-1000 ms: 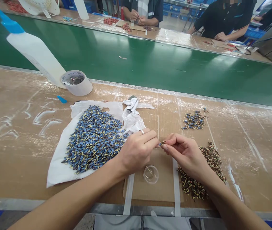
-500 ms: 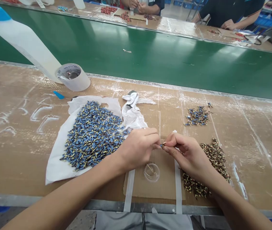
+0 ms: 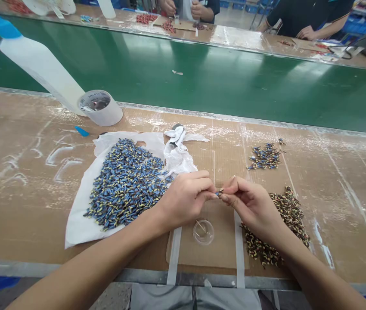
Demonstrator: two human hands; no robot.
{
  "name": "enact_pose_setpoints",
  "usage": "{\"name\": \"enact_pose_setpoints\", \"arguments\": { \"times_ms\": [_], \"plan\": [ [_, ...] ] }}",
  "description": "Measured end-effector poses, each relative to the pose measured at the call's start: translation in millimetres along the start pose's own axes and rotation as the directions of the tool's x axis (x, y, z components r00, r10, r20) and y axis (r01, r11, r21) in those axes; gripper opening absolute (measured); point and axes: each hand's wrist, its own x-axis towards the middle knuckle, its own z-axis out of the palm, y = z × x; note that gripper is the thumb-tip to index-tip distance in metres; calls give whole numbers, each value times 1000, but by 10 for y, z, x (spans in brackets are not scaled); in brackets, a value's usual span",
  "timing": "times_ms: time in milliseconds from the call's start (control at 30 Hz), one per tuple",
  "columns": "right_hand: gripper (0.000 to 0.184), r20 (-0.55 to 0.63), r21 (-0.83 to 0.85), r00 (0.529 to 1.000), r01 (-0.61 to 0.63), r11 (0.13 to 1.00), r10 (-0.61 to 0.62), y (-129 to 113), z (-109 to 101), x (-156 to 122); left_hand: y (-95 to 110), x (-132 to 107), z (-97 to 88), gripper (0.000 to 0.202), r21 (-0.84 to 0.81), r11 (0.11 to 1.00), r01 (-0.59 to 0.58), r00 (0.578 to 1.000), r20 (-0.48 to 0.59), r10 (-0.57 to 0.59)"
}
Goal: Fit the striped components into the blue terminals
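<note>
My left hand [image 3: 186,199] and my right hand [image 3: 250,206] meet fingertip to fingertip above a taped cardboard pad [image 3: 209,252], both pinched on one small blue part [image 3: 219,193]. A large heap of blue and yellow parts [image 3: 126,183] lies on a white plastic sheet [image 3: 79,224] to the left. A dark brown and yellow heap [image 3: 283,228] lies under my right wrist. A small pile of blue parts [image 3: 265,156] sits further back on the right. A small clear round dish [image 3: 203,232] with a thin stick in it stands just below my hands.
A roll of clear tape [image 3: 100,106] and a white squeeze bottle with a blue nozzle [image 3: 37,64] stand at the back left. A green conveyor belt [image 3: 202,82] runs behind the bench. Beyond it, other people's hands [image 3: 199,9] work on red parts.
Both hands stay pinched together on the small blue part, shifting only slightly. The view has wobbled a little.
</note>
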Motion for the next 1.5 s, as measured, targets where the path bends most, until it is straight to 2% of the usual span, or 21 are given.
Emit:
{"name": "enact_pose_setpoints", "arguments": {
  "times_ms": [167,367,600,833,1067,1500],
  "plan": [
    [10,-36,113,997,-62,992,66,-17,-45,12,25,23,-15,3,6,997,79,997,3,-79],
    [10,-119,136,987,-90,987,106,-2,-59,30,-33,-4,81,16,117,993,16,997,73,-25],
    [8,-50,225,986,-146,963,161,0,-56,30,-85,-39,128,22,148,989,-13,992,130,-7],
    [11,49,423,967,-247,872,250,-4,-98,59,-71,-36,142,25,37,999,2,982,187,-8],
    [8,9,351,976,-206,913,216,23,-84,70,-67,-20,114,23,13,999,52,978,203,-54],
    [10,-15,249,994,-100,963,107,109,13,35,-151,-24,145,20,106,994,-25,985,172,6]
  ]
}}
